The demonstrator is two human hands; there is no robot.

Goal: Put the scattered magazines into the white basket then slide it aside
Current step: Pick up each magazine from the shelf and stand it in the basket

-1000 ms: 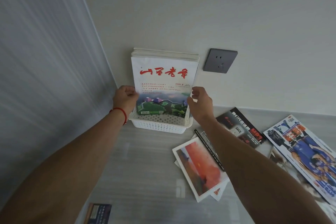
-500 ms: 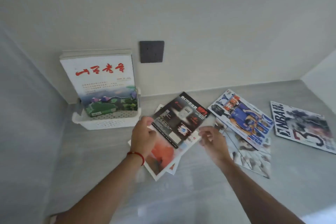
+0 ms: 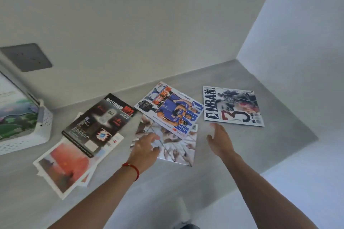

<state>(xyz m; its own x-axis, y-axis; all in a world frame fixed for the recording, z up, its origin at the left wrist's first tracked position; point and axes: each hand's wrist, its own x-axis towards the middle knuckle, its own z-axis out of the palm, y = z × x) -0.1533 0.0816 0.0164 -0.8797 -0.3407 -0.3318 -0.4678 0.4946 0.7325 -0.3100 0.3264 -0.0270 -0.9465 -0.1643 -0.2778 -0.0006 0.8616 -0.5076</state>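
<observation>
Grey counter (image 3: 232, 154) runs into a corner on the right, with bare room along the near edge and past the NBA mag (image 3: 232, 107). White basket (image 3: 28, 135) sits far left against the wall, one mag (image 3: 16, 115) standing in it. The rest lie loose: black mag (image 3: 98, 122) on top of the red-cover one (image 3: 63, 167), blue mag (image 3: 171, 109) overlapping a pale one (image 3: 176, 147). Left hand (image 3: 147, 147) sits over the pale mag, fingers relaxed, gripping nothing. Right hand (image 3: 219, 139) hovers spread out, empty, just beside it.
</observation>
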